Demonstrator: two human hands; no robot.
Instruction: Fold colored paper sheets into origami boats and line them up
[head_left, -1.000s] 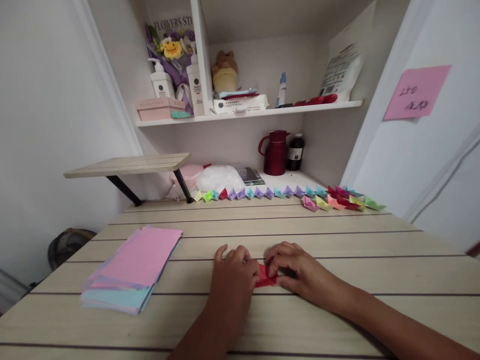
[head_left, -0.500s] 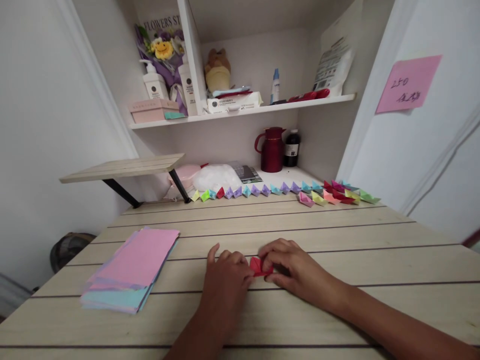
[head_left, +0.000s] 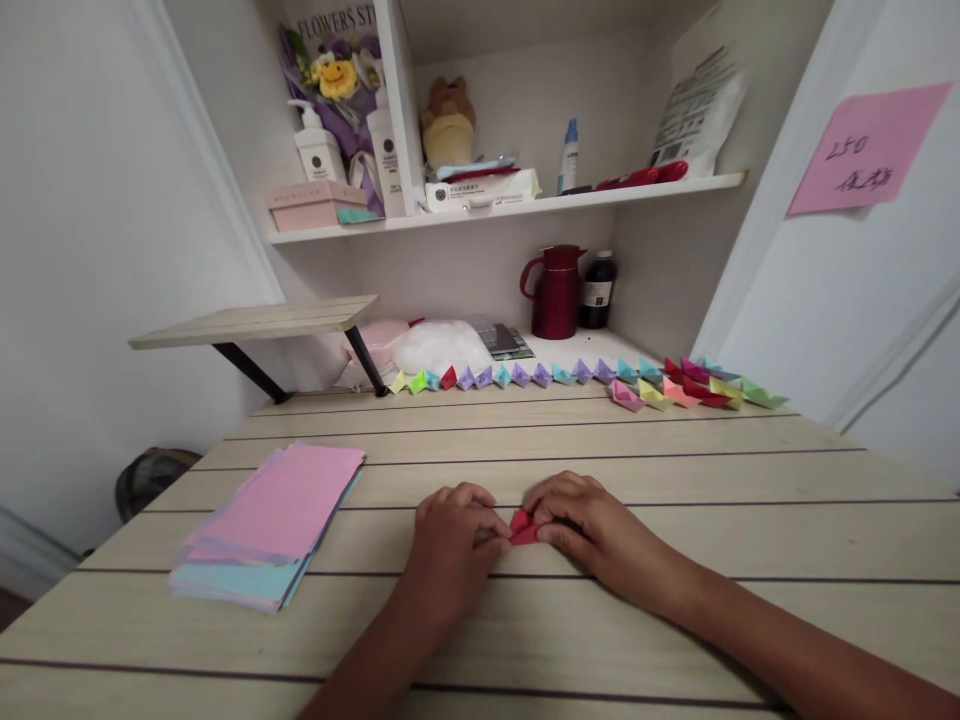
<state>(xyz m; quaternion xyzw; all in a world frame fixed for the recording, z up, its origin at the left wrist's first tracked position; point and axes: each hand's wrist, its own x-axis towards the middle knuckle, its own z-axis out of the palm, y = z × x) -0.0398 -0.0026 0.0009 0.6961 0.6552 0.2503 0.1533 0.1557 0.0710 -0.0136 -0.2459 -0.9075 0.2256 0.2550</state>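
Note:
A small folded piece of red paper (head_left: pixel 523 527) lies on the wooden table (head_left: pixel 675 470) between my two hands. My left hand (head_left: pixel 452 535) pinches its left side with curled fingers. On the other side my right hand (head_left: pixel 581 520) has its fingertips closed over the paper's right edge. Most of the red paper is hidden under my fingers.
A stack of pink and blue paper sheets (head_left: pixel 274 525) lies to the left. A row of several small coloured paper boats (head_left: pixel 577 378) runs along the table's back edge. Behind stand a red jug (head_left: pixel 555 292), a dark bottle (head_left: pixel 598 290) and a shelf (head_left: pixel 510 205) with bottles and boxes.
The red paper shows smaller now, more covered by my fingers. My left thumb, stretched out before, has curled in. Both hands have stayed at the same spot on the table.

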